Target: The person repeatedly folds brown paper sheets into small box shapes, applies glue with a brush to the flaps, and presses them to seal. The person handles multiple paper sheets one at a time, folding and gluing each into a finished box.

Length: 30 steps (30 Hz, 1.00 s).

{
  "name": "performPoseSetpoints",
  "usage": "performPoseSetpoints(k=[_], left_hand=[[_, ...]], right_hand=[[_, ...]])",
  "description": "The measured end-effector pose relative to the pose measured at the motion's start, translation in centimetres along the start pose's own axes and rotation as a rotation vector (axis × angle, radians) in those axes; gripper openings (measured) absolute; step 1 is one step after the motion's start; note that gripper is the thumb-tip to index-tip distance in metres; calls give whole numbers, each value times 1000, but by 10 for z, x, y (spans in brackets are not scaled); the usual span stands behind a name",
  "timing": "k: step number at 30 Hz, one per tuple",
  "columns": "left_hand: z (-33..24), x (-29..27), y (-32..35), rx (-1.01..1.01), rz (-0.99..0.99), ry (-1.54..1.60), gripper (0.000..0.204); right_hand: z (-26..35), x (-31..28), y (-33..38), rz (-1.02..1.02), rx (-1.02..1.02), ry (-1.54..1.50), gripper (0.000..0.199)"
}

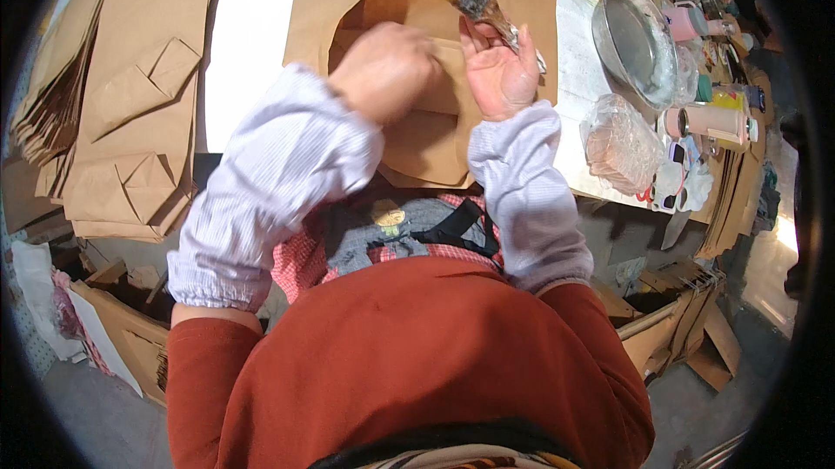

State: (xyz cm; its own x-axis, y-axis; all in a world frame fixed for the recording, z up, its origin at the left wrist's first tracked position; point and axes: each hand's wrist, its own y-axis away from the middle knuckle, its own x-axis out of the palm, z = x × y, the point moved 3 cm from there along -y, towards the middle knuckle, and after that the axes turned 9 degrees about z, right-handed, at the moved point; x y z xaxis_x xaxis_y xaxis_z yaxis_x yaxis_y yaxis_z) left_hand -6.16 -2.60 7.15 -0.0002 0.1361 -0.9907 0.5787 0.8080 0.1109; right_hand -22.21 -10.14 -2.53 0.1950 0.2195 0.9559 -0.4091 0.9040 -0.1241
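Observation:
My right hand [503, 76] is turned palm up and holds a flat paintbrush [477, 0] between thumb and fingers. The brush tilts up to the left, with yellowish bristles, a dark ferrule and a worn handle. My left hand [383, 71] is smeared by motion over a brown kraft paper bag [422, 152]. Its fingers seem curled, but whether they hold anything is hidden. The bag's end is folded open into a rounded shape, showing inner flaps. It lies in front of me, its near edge close to the table's edge.
Folded brown paper bags [143, 134] are piled on the left. To the right stand a metal basin [639, 39], a clear plastic bag [622, 143], several bottles [709, 121] and scissors [668, 182]. Cardboard boxes [674, 321] sit below the table on both sides.

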Motion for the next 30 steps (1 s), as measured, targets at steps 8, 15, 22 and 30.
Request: performPoseSetpoints(k=[8, 15, 22, 30], left_hand=[[56, 59, 58, -644, -109, 111, 58], [15, 72, 44, -649, -194, 80, 64], [22, 47, 66, -238, -146, 553, 58], [41, 76, 50, -267, -181, 39, 69]], right_hand=[[3, 8, 0, 76, 135, 19, 45], [1, 0, 2, 63, 153, 124, 39], [-7, 21, 9, 7, 212, 420, 33], [35, 80, 115, 7, 767, 1309, 22]])
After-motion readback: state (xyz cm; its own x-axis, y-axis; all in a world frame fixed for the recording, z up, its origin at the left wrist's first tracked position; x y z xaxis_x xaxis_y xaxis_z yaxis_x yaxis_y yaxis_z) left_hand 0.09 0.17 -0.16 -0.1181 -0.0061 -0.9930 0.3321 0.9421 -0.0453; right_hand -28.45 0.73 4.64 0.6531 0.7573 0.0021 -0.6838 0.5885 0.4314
